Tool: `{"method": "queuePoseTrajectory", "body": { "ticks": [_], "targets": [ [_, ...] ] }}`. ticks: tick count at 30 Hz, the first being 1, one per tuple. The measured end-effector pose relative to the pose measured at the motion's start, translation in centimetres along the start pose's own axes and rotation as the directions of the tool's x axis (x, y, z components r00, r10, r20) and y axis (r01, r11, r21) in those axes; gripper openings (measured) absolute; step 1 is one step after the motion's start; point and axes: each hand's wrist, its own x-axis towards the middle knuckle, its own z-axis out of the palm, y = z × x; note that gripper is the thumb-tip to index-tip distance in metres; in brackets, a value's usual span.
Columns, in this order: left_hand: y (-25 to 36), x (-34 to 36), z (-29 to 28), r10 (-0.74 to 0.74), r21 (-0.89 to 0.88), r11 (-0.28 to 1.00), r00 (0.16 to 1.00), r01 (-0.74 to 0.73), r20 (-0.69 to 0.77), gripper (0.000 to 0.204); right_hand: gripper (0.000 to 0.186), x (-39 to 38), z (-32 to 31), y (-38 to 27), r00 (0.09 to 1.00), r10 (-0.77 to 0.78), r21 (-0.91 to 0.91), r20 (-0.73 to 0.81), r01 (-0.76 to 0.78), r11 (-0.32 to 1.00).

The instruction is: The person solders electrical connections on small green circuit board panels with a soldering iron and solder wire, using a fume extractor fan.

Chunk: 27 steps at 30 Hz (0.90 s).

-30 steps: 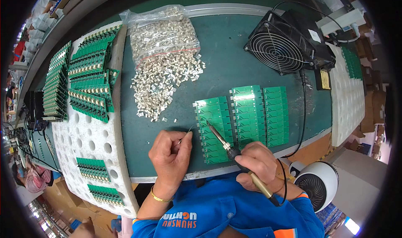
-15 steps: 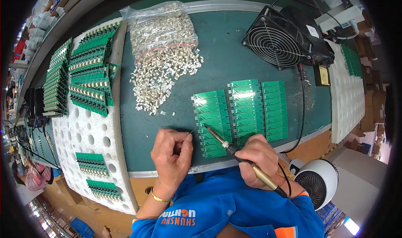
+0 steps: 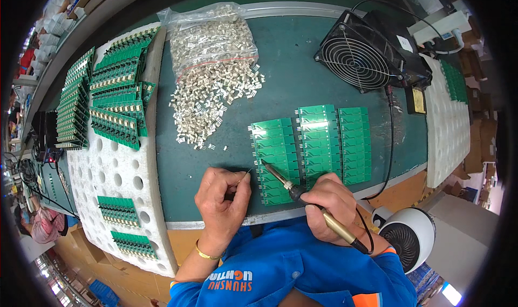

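Observation:
My right hand point(image 3: 330, 205) is wrapped round a soldering iron point(image 3: 337, 224) with a gold-coloured handle. Its tip rests on or just above the left edge of a green circuit board panel point(image 3: 276, 184), near the row of pins there. Just left of that panel, my left hand point(image 3: 222, 198) pinches a thin solder wire point(image 3: 246, 175), whose end points toward the board's edge. Two more green panels lie alongside: a middle panel point(image 3: 317, 140) and a right panel point(image 3: 355, 145). Pins stick out from the left edges of the panels.
Small white connectors point(image 3: 199, 110) spill from a clear plastic bag point(image 3: 213, 37). At the back right stands a black fan point(image 3: 356, 59), its cable running down the table. White foam trays point(image 3: 108, 169) on the left hold stacked boards point(image 3: 116, 86). A white round fan point(image 3: 413, 234) stands lower right.
The view has shifted slightly. Less of the solder wire shows beyond my left fingers, and its end is farther from the board. The iron's tip stays at nearly the same spot on the panel.

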Motion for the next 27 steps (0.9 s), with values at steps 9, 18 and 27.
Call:
{"method": "queuePoseTrajectory", "body": {
  "ticks": [9,18,27],
  "targets": [
    [0.03,0.10,0.17,0.014,-0.008,1.000,1.000,-0.014,-0.005,0.013,0.012,0.03,0.08,0.02,1.000,0.016,0.007,-0.004,-0.016,1.000],
    [-0.04,0.08,0.09,0.009,-0.009,1.000,1.000,-0.009,-0.004,0.013,0.013,0.05,0.15,-0.05,1.000,0.023,0.009,-0.001,-0.023,1.000],
    [-0.05,0.10,0.09,-0.001,-0.018,1.000,1.000,0.001,0.000,0.012,0.013,-0.06,0.17,0.09,1.000,0.012,0.008,-0.002,-0.012,1.000]
  ]
}}
